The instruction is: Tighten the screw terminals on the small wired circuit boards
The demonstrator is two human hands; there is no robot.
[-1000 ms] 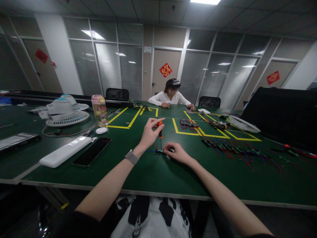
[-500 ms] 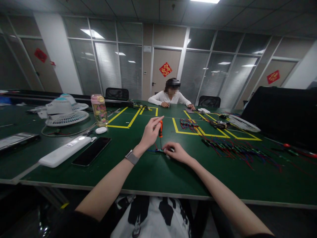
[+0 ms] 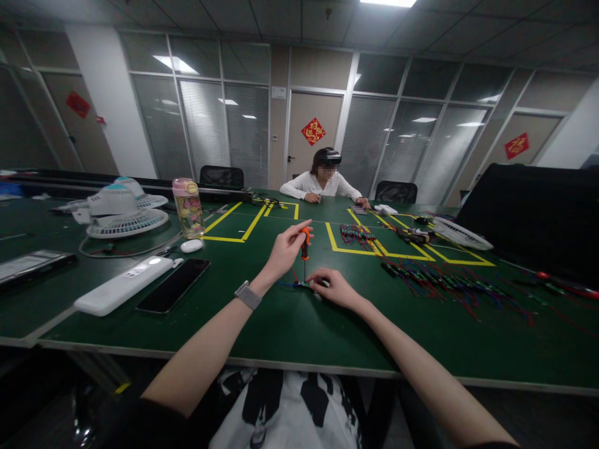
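Note:
My left hand [image 3: 286,248] is closed round the top of an orange and black screwdriver [image 3: 306,246], its index finger stretched out past the handle. The screwdriver stands nearly upright, its thin shaft reaching down to a small circuit board [image 3: 302,284] on the green table. Red and blue wires trail from the board's left side. My right hand [image 3: 331,287] rests on the table, fingers pinched at the board's right end. The fingertips partly hide that end of the board.
Many wired boards [image 3: 461,284] lie to the right, with another bundle [image 3: 358,235] beyond. At left are a black phone [image 3: 174,287], a long white device [image 3: 124,285], a bottle [image 3: 188,209] and a white fan [image 3: 124,212]. A person [image 3: 324,181] sits opposite.
The screwdriver's handle has turned slightly and my left fingers have shifted a little on it. My right hand and the board stay in place.

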